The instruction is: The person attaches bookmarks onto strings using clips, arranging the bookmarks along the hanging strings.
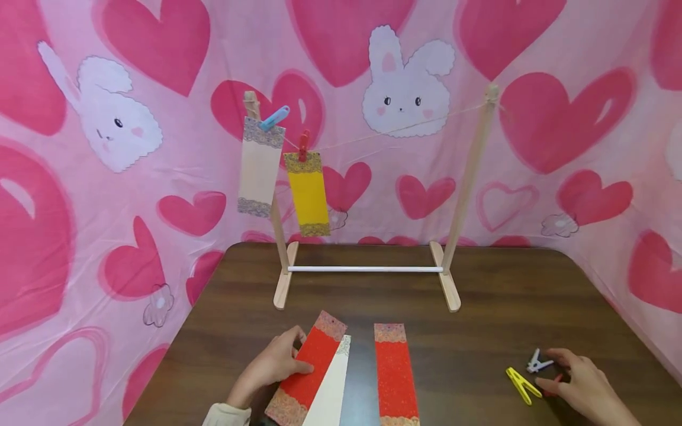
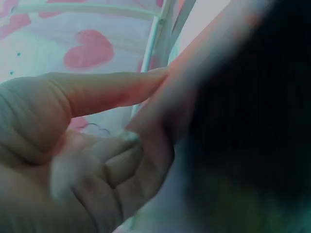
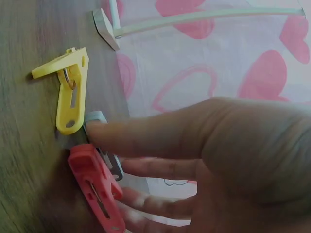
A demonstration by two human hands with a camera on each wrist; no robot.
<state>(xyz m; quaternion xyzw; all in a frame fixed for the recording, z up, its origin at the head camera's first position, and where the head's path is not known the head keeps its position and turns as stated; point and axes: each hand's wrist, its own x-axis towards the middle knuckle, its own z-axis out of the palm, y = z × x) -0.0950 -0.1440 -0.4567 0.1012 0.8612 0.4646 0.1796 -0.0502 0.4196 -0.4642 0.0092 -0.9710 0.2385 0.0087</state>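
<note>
My left hand (image 1: pixel 277 358) pinches a red card with patterned ends (image 1: pixel 317 354) between thumb and fingers, tilted above the table. A cream card (image 1: pixel 331 384) shows from beneath it. Just right of these, a second red card (image 1: pixel 395 373) lies flat. My right hand (image 1: pixel 583 381) is low at the table's right side, thumb and fingers spread around clothespins. A red clothespin (image 3: pixel 95 187) lies at its fingertips, and a grey clothespin (image 3: pixel 114 165) is partly hidden behind the thumb. Beside them lies a yellow clothespin (image 3: pixel 73 97). The left wrist view is blurred, with the card edge-on.
A wooden stand (image 1: pixel 469 177) with a string line stands at the back of the table (image 1: pixel 495 302). A blue clothespin (image 1: pixel 274 118) holds a pale card (image 1: pixel 259 168) there; a red clothespin (image 1: pixel 303 145) holds a yellow card (image 1: pixel 310 198). Pink heart-patterned cloth hangs behind.
</note>
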